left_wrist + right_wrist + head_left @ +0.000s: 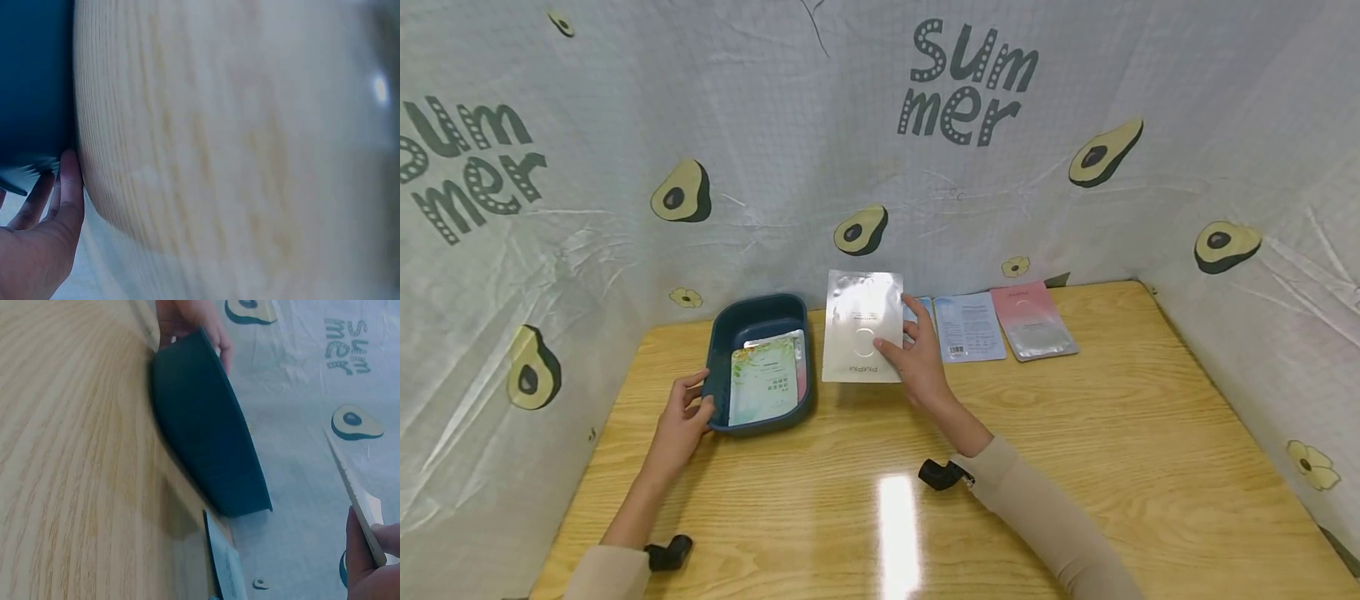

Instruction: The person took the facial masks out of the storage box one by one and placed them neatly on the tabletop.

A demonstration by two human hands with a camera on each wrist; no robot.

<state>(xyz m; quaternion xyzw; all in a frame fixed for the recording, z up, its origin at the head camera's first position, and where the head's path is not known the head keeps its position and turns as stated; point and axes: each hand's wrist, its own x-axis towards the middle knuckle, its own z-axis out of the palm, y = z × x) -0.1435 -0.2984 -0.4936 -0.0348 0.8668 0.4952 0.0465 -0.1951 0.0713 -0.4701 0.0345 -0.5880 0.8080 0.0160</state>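
Note:
My right hand point(921, 357) pinches a silver sheet mask packet point(852, 325) by its right edge, thumb on the front, and holds it up above the table. The packet appears edge-on in the right wrist view point(350, 481). My left hand point(681, 423) touches the left side of a dark blue plastic bin point(811, 400), with thumb and fingers against its outer wall in the left wrist view. Inside the bin, a green-and-white mask packet point(763, 379) lies over another packet with a pink edge point(801, 367).
At the back right of the wooden table point(1075, 467) lie a light blue mask packet point(970, 327), a pink mask packet point(1033, 321) and another blue packet partly behind my right hand. A white cloth point(775, 125) printed with avocados hangs behind the table and along both sides.

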